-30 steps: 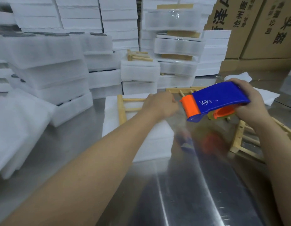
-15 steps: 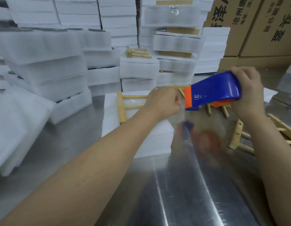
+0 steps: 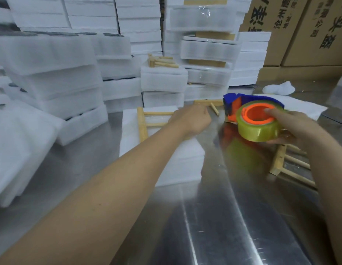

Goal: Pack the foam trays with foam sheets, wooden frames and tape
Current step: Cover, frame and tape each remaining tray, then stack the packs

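Note:
A stack of white foam trays (image 3: 166,165) lies on the steel table with a wooden frame (image 3: 142,125) on top. My left hand (image 3: 191,119) rests at the stack's far right corner, fingers closed, pinching what looks like the end of the clear tape. My right hand (image 3: 296,129) grips the blue and orange tape dispenser (image 3: 233,104), turned so its yellowish tape roll (image 3: 258,129) faces me, just right of the left hand. A second wooden frame (image 3: 286,167) lies on the table under my right forearm.
Tall stacks of foam trays (image 3: 51,77) fill the left side and the back. Taped bundles (image 3: 206,48) stand behind the work spot, one stack topped with loose wooden pieces (image 3: 162,61). Cardboard boxes (image 3: 300,31) stand at the back right. Loose foam sheets (image 3: 300,109) lie at the right.
My right hand has lowered and rolled the dispenser over, so the tape roll now faces up instead of the blue shell. My left hand has stayed at the stack's corner.

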The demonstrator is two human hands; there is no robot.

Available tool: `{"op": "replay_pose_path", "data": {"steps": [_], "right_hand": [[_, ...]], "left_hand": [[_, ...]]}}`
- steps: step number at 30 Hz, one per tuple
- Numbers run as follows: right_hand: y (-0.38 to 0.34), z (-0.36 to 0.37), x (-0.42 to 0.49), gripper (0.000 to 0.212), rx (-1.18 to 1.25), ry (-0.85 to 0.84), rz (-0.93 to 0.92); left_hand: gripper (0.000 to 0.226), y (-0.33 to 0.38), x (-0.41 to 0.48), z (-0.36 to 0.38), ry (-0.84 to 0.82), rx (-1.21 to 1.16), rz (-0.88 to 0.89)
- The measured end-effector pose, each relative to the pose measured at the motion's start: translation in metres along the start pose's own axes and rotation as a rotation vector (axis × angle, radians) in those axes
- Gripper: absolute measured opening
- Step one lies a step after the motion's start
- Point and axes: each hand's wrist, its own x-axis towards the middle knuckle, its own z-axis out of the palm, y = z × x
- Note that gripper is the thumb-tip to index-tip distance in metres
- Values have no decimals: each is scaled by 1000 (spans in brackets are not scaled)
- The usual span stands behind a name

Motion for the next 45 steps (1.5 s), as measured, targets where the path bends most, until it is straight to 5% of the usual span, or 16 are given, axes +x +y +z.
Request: {"op": "replay_pose_path", "data": {"steps": [3, 5, 7, 8, 12, 15, 29, 45], "right_hand": [[7, 9, -4, 41, -260, 133, -79], [8, 13, -6, 42, -522, 395, -362], [1, 30, -19, 35, -404, 468, -682], [-4, 43, -28, 33, -270, 367, -718], [3, 107, -56, 33, 181, -270, -368], [8, 116, -60, 46, 465, -431, -176], [6, 106, -52, 51, 574, -506, 108], [17, 119, -53, 34, 263, -431, -76]], "left_hand": [[17, 1, 2, 0, -6, -32, -19], [30, 2, 2, -1, 0, -55, -7], [47, 3, 1, -2, 20, -93, -13], [54, 3, 0, -2, 27, -104, -8], [68, 4, -1, -2, 29, -102, 30], [70, 4, 1, -1, 26, -83, 43], [65, 1, 7, 11, 100, 264, 50], [44, 2, 2, 6, 151, 165, 75]]}}
